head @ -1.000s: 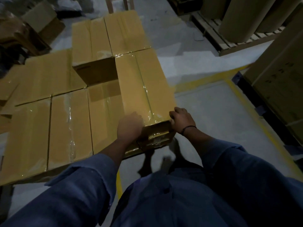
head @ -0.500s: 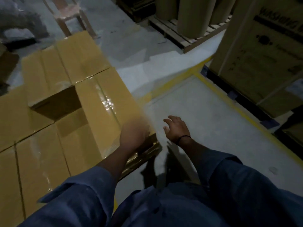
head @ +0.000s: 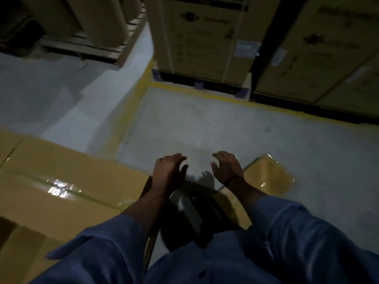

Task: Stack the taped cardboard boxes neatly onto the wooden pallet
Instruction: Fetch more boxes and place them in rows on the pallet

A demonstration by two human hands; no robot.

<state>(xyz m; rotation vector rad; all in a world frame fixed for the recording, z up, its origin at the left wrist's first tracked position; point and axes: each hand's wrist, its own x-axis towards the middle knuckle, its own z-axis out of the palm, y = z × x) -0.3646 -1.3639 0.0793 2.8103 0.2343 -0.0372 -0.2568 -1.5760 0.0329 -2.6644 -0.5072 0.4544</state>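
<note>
A stack of taped cardboard boxes (head: 61, 181) fills the lower left; glossy tape shines on the top one. Its pallet is hidden beneath. Another taped box (head: 268, 177) lies on the floor at the right, partly behind my right forearm. My left hand (head: 170, 171) hangs just past the stack's right corner, fingers apart, holding nothing. My right hand (head: 226, 166) is level with it, also open and empty, beside the floor box's left edge. Both hands hover over bare concrete.
Tall printed cartons (head: 203, 37) on a dark pallet stand at the back, more cartons (head: 320, 54) to their right. A wooden pallet (head: 86, 48) with large paper rolls (head: 106, 19) sits at the upper left. Yellow floor lines (head: 205, 93) frame the grey bay.
Both hands have left the stacked box and now hang empty. My view has swung right, so the stack slid left and a box on the floor came into view.
</note>
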